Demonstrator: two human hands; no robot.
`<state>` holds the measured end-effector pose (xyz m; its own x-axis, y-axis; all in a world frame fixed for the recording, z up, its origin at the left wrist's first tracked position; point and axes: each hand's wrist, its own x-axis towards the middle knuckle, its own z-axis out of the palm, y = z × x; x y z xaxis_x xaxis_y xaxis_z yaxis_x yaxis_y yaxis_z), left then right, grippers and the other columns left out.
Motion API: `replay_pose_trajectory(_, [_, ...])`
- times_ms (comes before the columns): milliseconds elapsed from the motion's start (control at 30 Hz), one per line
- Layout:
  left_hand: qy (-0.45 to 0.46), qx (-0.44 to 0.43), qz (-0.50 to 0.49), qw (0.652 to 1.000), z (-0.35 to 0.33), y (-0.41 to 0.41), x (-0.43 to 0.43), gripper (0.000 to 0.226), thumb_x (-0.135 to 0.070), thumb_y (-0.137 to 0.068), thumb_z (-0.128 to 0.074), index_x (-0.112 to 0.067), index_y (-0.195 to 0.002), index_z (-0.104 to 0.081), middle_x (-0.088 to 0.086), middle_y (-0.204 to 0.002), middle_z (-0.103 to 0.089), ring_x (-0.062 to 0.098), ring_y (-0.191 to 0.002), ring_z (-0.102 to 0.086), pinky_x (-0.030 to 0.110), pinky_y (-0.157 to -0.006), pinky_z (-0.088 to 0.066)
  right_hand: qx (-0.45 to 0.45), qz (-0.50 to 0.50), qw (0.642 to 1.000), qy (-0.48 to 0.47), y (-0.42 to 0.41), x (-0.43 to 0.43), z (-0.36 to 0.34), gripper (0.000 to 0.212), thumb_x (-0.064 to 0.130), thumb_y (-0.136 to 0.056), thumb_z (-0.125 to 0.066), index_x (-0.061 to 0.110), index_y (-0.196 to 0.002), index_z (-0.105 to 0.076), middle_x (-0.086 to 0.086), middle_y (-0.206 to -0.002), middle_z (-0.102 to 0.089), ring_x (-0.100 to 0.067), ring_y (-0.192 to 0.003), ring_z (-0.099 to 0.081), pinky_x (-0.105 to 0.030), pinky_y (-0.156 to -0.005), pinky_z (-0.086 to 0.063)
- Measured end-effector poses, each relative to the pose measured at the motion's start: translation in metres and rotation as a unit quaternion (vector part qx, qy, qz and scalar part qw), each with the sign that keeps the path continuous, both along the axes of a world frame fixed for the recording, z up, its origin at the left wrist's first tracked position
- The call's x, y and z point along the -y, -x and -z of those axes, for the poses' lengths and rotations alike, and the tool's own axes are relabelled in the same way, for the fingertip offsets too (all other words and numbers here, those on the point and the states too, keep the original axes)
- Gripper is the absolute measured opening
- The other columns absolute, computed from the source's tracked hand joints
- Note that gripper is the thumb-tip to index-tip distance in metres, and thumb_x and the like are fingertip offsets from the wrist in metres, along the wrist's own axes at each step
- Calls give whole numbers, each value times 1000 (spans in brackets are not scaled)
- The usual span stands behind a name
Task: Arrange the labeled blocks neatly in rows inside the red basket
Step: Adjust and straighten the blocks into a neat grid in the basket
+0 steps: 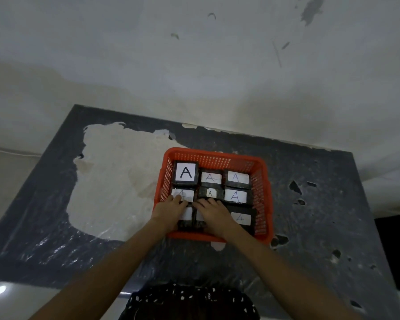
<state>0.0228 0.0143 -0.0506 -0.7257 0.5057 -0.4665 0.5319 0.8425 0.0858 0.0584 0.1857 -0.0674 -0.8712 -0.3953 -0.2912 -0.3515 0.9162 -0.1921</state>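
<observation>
The red basket (262,204) stands on the dark table and holds several black blocks with white "A" labels, set in rows. The far-left block (185,173) stands taller with a bold A. Behind my hands lie the far-middle block (211,178), the far-right block (237,179), the small-label block (210,193) and the middle-right block (236,196). Another block (243,219) lies at the near right. My left hand (170,211) rests flat on the near-left blocks, its fingertips on a label (183,194). My right hand (214,213) presses on the near-middle block, which is mostly hidden.
The dark table (310,239) has a large worn pale patch (111,185) left of the basket and small chips at the right. A stained wall rises behind it. My patterned clothing (189,303) shows at the bottom edge.
</observation>
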Motion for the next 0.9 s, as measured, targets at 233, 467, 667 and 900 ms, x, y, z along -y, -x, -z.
replay_pose_trajectory(233, [-19,-2,-5,1000,16,5,-3,77,-39,-76,-69,-15,-137,-27,13,-144,-35,31,-127,-41,48,-103,-43,13,-18,999,-29,8,-2,2,79,22,-73,-74,5,-138,-33,-17,-135,-45,-31,-121,-42,-42,-103,-37])
replay_pose_trajectory(467, [-6,-2,-9,1000,19,3,-6,78,-28,-79,-69,-13,-140,-23,15,-149,-26,34,-131,-36,49,-104,-40,23,-3,999,49,4,-23,-2,67,26,-76,-73,9,-134,-44,-13,-129,-50,-28,-115,-45,-39,-99,-41])
replay_pose_trajectory(667, [5,-21,1,1000,17,3,-9,81,-30,-77,-70,-13,-139,-21,17,-147,-27,33,-129,-37,47,-102,-42,-3,20,1000,3,-7,-24,3,72,25,-70,-76,13,-133,-45,-12,-127,-52,-31,-113,-48,-42,-93,-43])
replay_pose_trajectory(900, [-19,1,39,999,10,9,-2,88,-41,-71,-72,-16,-139,-22,15,-148,-27,32,-130,-35,46,-106,-38,-5,-31,996,-80,3,-18,-1,68,25,-75,-70,9,-133,-40,-17,-127,-53,-32,-116,-47,-44,-100,-38])
